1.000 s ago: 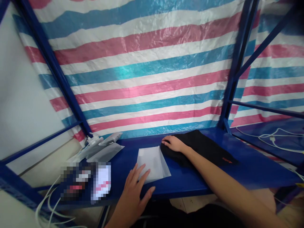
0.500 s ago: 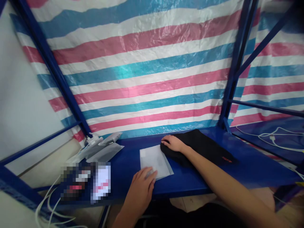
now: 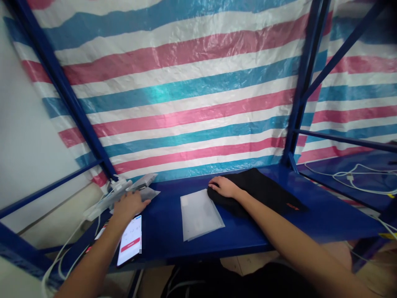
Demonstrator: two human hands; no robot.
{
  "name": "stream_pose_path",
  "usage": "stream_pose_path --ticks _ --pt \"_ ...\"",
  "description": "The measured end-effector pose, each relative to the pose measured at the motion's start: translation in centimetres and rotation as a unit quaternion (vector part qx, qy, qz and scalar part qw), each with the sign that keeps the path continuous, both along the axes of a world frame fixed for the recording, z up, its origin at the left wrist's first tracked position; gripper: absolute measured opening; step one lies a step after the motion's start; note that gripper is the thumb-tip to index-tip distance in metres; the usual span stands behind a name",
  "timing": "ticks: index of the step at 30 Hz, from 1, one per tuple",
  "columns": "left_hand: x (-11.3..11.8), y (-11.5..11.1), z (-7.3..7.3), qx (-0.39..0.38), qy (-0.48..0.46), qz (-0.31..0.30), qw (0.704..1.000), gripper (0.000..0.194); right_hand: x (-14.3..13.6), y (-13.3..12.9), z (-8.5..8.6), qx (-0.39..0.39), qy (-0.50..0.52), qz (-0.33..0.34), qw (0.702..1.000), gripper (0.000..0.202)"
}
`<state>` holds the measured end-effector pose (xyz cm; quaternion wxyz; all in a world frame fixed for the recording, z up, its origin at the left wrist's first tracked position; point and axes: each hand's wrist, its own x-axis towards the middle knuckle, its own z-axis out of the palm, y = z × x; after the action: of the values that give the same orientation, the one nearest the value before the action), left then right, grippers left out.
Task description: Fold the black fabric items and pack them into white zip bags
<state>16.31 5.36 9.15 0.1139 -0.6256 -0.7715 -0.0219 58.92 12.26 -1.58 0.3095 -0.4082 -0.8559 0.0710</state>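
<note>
Your forearm covers most of an item marked red and white (image 3: 100,232). Your left hand (image 3: 129,203) is over the grey plastic sleeves (image 3: 151,193); its fingertips are blurred, so whether they pinch can't be told. The lit phone (image 3: 130,242) lies just beside your forearm. Next, whitish sheets (image 3: 201,214) lie on the blue table (image 3: 167,244). Your right hand (image 3: 226,187) rests on the black cloth's (image 3: 263,192) left end, its grip hidden underneath. White cables (image 3: 350,176) run off at right.
</note>
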Motion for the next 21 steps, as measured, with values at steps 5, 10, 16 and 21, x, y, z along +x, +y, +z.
stream_pose_path --ticks 5,10,16,21 --pt "-0.3 0.8 0.9 -0.041 0.009 -0.011 0.999 0.034 0.1 -0.1 0.0 -0.004 0.005 0.003 1.000 0.028" --pt "3.7 0.8 3.5 0.057 -0.015 -0.088 0.994 0.032 0.1 -0.2 -0.1 -0.004 0.022 -0.008 1.000 0.028" --pt "13.4 2.6 1.2 0.110 -0.472 -0.375 0.790 0.042 -0.9 -0.9 0.6 -0.064 0.264 0.096 0.958 0.095" --pt "20.1 5.7 -4.6 0.110 -0.636 -0.356 0.675 0.057 -1.6 -1.4 1.1 -0.220 0.376 0.205 0.876 0.061"
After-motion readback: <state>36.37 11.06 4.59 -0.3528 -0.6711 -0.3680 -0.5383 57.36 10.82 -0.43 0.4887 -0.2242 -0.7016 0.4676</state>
